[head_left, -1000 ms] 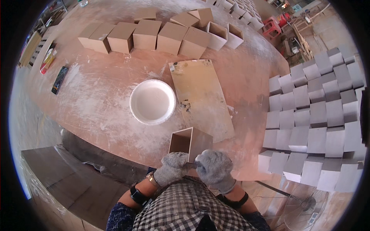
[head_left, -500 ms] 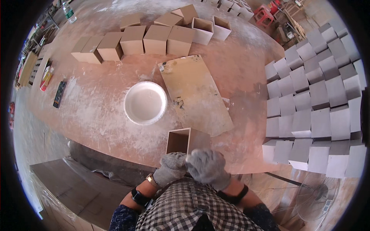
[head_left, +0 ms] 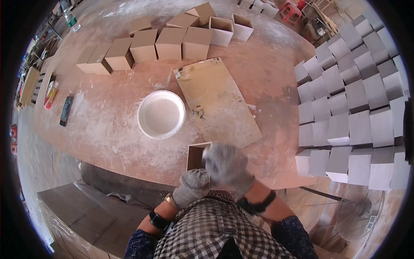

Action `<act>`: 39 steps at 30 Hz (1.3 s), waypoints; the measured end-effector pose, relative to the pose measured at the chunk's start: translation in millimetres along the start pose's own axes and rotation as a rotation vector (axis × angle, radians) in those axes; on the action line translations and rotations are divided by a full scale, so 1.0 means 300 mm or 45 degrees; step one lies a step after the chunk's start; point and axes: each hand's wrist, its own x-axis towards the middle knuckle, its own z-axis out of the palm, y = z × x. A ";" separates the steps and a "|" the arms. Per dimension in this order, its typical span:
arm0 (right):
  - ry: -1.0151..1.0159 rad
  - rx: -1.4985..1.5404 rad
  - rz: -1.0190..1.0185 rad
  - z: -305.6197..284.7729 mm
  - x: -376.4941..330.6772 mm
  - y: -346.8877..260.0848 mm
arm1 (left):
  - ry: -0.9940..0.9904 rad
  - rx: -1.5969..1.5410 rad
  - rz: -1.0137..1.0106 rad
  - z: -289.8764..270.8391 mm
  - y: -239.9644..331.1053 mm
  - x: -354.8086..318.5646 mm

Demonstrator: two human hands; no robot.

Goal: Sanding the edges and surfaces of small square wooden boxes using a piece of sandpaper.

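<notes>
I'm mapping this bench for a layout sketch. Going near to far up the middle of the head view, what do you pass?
Gloved left hand → open wooden box it steadies → white bowl → row of brown boxes at the far edge.

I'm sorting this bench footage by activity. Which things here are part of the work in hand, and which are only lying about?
In hand:
- open wooden box, at the table's near edge
- left hand, gloved, on the box
- right hand, gloved, blurred, on the box

Lying about:
- white bowl
- flat board
- row of brown boxes
- stacked grey boxes
- fan
</notes>
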 end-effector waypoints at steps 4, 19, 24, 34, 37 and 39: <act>0.092 -0.089 0.380 0.057 0.027 0.028 | -0.039 0.025 -0.074 -0.002 -0.004 0.000; 0.034 -0.168 0.443 0.113 0.076 0.042 | -0.008 -0.093 -0.026 -0.042 -0.023 0.006; -0.044 -0.051 0.048 0.042 -0.096 -0.089 | -0.110 -0.253 -0.157 -0.032 -0.054 -0.007; -0.105 -0.198 0.412 0.087 0.110 0.002 | -0.098 0.025 0.057 -0.041 -0.073 0.006; -0.103 -0.113 0.264 0.038 0.014 -0.109 | -0.096 0.038 0.177 -0.037 -0.094 -0.009; -0.155 0.074 0.177 -0.004 -0.050 -0.164 | -0.232 -0.026 0.102 -0.049 -0.113 -0.011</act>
